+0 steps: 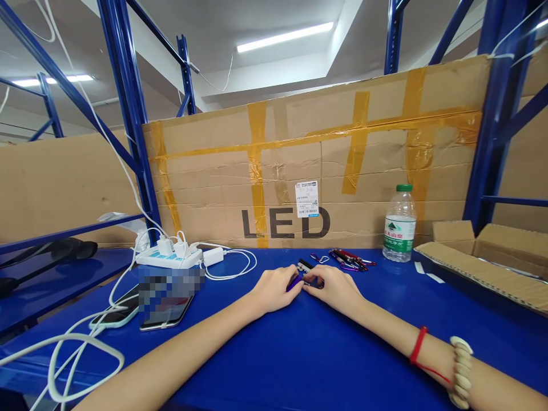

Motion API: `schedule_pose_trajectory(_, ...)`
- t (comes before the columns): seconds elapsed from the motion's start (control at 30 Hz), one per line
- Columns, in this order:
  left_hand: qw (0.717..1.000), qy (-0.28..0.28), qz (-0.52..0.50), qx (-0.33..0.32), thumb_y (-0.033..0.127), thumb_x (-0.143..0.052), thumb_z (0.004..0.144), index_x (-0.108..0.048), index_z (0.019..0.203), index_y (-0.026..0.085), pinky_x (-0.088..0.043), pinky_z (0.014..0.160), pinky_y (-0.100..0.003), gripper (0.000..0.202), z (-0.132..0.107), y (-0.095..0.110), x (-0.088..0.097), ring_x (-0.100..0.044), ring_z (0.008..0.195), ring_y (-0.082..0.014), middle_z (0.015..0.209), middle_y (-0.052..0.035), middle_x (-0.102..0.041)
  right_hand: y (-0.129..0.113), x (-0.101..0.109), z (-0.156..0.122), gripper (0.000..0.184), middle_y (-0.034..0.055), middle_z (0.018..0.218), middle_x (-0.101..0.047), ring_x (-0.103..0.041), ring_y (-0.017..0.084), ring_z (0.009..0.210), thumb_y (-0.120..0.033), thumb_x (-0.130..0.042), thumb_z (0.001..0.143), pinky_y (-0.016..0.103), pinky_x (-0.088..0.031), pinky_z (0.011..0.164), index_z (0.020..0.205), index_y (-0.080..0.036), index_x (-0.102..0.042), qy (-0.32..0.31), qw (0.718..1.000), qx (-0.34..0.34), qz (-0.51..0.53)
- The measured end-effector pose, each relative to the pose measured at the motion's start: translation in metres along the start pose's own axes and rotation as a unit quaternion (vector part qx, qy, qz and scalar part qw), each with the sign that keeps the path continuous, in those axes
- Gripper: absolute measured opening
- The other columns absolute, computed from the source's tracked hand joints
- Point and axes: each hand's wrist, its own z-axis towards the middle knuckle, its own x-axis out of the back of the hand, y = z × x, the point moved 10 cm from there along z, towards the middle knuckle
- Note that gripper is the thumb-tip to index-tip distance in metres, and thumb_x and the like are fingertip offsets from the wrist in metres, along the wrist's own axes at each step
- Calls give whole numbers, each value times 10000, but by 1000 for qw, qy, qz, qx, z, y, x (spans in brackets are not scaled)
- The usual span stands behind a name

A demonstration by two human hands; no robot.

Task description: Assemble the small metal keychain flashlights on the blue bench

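Near the middle of the blue tabletop my two hands meet, fingertips almost touching. My left hand (277,289) is closed on a small purple piece (294,282) that looks like a slim tube; its full shape is hidden by the fingers. My right hand (338,290) is bent into a pinch beside it, with a small dark piece (317,282) partly visible at the fingers. Just behind the fingertips lie small black and silver pieces (305,266). Farther back sit a blue-and-silver carabiner (319,258) and a pile of red, purple and dark carabiners (349,260).
A water bottle (399,228) stands at the back right, beside an open cardboard box (488,257). On the left are a white power strip (169,258), tangled white cables (85,337) and two phones (165,319). A cardboard panel (205,194) closes off the back.
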Motion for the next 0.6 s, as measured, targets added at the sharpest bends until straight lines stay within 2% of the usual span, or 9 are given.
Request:
schedule_pose_trajectory(0.33,1000,1,3,-2,383,-326,842,-407,837,206,-363,532,-233,195,0,-1,-1,-568,676,-162,765,4,-591,5,-2,0,172,-31,769,-637,-545,149,715,-391,-527,707,220,-316,511,764,-273,-638,-16,999,-27,-10)
schedule_pose_trajectory(0.6,1000,0,5,-8,373,-326,842,-412,822,206,-358,520,-229,190,0,1,0,-567,684,-159,768,6,-587,2,-2,0,156,-41,757,-654,-550,138,688,-353,-531,711,222,-333,517,787,-271,-640,-22,999,-25,8)
